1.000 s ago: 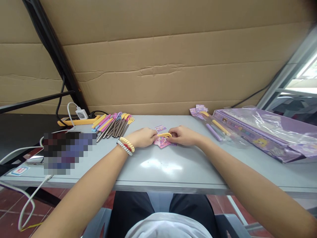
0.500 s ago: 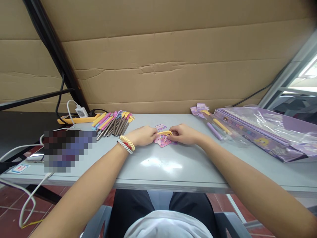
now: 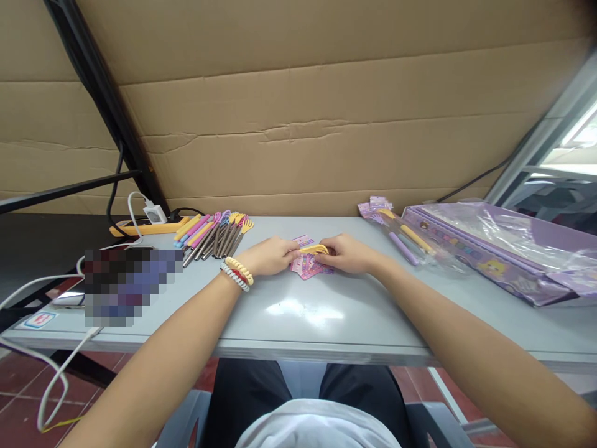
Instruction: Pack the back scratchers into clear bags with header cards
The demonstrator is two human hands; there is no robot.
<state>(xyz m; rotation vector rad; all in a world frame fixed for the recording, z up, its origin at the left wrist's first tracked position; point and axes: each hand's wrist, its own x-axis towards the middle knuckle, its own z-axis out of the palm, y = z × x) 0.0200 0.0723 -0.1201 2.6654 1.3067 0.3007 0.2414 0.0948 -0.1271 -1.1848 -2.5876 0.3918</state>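
Observation:
Just above the middle of the desk, my left hand [image 3: 274,256] pinches the left end of a yellow curved piece [image 3: 313,249]. It resembles the clawed head of a back scratcher, though my fingers cover part of it. At its right end, the fingers of my right hand [image 3: 347,252] are closed on it too. Beneath the piece and between both hands lie several pink and purple printed cards [image 3: 308,267], partly overlapping. To the left is a pile of back scratchers [image 3: 219,233] with metal rods, coloured handles and claw heads.
On the right, bagged back scratchers [image 3: 403,239] with purple tags lie beside a purple printed box [image 3: 489,255] holding clear plastic. A yellow power strip [image 3: 175,225] with a white charger sits at back left. White cables and a blurred patch [image 3: 133,283] are near the left edge. Cardboard [image 3: 303,130] stands behind.
Both hands stay in nearly the same place, with the yellow piece still between them. Its shape shows slightly differently between my fingers. The whole view has shifted very slightly.

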